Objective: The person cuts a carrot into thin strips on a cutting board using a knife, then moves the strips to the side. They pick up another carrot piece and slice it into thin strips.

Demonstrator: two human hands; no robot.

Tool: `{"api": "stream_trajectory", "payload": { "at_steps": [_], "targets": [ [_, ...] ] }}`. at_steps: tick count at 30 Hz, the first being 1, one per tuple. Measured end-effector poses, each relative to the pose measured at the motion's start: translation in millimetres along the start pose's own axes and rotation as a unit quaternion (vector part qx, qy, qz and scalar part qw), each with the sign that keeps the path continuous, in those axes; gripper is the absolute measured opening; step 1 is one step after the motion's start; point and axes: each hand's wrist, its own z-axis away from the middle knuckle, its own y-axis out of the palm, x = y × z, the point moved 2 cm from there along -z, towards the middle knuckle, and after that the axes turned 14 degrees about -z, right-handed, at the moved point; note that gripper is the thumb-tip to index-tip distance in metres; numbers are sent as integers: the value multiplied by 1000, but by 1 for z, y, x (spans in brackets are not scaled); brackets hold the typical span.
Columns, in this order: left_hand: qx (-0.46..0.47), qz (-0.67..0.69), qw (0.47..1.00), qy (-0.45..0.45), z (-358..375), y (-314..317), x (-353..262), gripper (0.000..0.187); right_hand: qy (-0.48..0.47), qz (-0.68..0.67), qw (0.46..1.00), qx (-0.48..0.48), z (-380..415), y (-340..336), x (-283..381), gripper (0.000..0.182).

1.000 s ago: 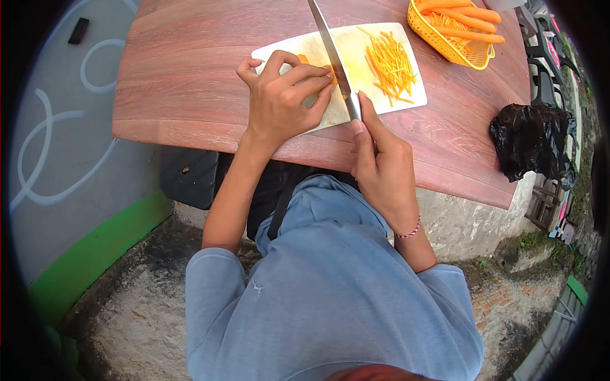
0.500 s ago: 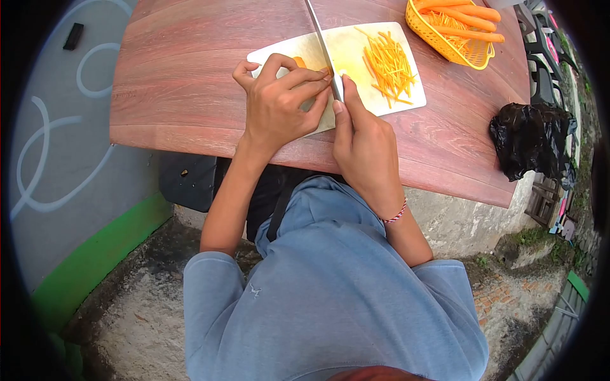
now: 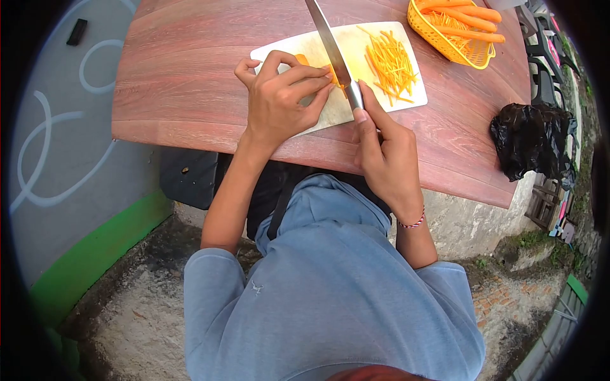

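Observation:
My right hand [image 3: 387, 143] is closed round the handle of a knife [image 3: 330, 46], whose blade slants up and to the left over the white cutting board [image 3: 298, 47]. At the blade's left side, my left hand [image 3: 283, 95] has its fingertips pressed on a piece of carrot [image 3: 333, 76], mostly hidden by the fingers. Another bit of carrot [image 3: 302, 60] shows behind those fingers. A pile of thin carrot strips [image 3: 392, 66] lies on the board's right part.
A yellow plastic basket [image 3: 438, 39] with whole carrots [image 3: 467, 18] and shreds stands at the table's far right. The wooden table [image 3: 184, 82] has its front edge close to my body. A black plastic bag [image 3: 530, 140] is beside the right edge.
My right hand has moved right and slightly down with the knife, whose blade now tilts more and shows its flat side. The left hand has stayed nearly in place.

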Motion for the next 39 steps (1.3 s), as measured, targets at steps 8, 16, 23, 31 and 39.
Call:
{"api": "stream_trajectory", "payload": {
  "at_steps": [8,16,23,31,39],
  "targets": [
    [-1,-5,1000,3,1,0,0,16,-59,43,997,-7,11,3,-1,42],
    [-17,-4,1000,4,1,3,0,7,-85,81,993,-21,22,11,1,43],
    [-13,-2,1000,5,0,2,0,6,-95,101,990,-32,12,20,-6,42],
    [-2,-3,1000,0,0,0,-1,14,-47,53,997,-5,-43,9,-4,40],
    [-17,11,1000,-7,1,1,0,8,37,-11,999,-1,-6,-5,4,42]
  ]
}}
